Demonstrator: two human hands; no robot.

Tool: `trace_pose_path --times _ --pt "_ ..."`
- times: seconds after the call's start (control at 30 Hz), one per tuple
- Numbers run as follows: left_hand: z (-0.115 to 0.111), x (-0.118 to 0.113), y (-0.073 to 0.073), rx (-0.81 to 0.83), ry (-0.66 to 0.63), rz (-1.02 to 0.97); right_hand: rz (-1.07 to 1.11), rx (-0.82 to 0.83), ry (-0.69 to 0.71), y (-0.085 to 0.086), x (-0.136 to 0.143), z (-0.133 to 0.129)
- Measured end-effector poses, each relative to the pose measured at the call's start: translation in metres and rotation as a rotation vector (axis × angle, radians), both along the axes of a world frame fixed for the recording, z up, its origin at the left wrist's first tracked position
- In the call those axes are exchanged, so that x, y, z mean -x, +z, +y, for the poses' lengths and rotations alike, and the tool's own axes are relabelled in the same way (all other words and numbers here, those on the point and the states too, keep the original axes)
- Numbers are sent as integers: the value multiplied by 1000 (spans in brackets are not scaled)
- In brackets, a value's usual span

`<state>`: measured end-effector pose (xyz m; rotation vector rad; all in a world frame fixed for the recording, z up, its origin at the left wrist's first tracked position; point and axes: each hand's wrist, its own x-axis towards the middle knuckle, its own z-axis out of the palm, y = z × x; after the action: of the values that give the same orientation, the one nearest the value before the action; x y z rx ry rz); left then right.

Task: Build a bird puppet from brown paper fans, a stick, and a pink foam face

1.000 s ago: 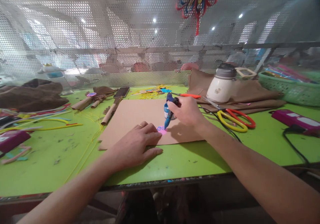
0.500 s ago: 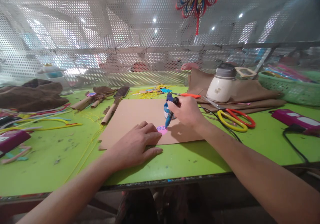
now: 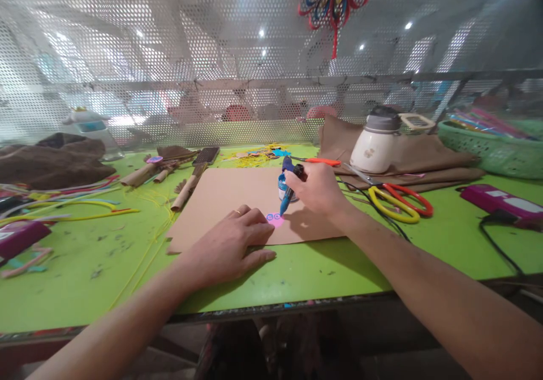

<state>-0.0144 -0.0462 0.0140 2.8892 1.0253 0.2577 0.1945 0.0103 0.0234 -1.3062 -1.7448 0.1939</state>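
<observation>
Wrapped around a blue pen-shaped tool (image 3: 287, 201) with a dark upper part, my right hand (image 3: 321, 190) points its tip down at a small pink disc (image 3: 279, 222). Blue ring marks show on the disc, like a pair of eyes. My left hand (image 3: 237, 241) lies with fingers stretched out, its fingertips at the disc's left edge and the thumb lower on the table. Under the disc is a sheet of tan cardboard (image 3: 229, 190). A small blue-and-white jar (image 3: 281, 186) stands just behind the tool, partly hidden by it.
Yellow-and-red-handled scissors (image 3: 392, 204), a white bottle with a grey lid (image 3: 373, 145) and a green basket (image 3: 487, 148) lie to the right. Purple devices (image 3: 503, 204) sit at both sides. Coloured strips (image 3: 80, 206) and brown rolled pieces (image 3: 189, 190) are on the left.
</observation>
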Motion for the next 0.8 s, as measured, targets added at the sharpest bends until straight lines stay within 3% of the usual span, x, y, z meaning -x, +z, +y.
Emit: trace_pose_path --times 0.5,0.8 --pt "0 0 -1 -11 -5 9 55 23 14 0 -1 1" --pt "0 0 0 -11 -6 -8 98 147 59 0 0 4"
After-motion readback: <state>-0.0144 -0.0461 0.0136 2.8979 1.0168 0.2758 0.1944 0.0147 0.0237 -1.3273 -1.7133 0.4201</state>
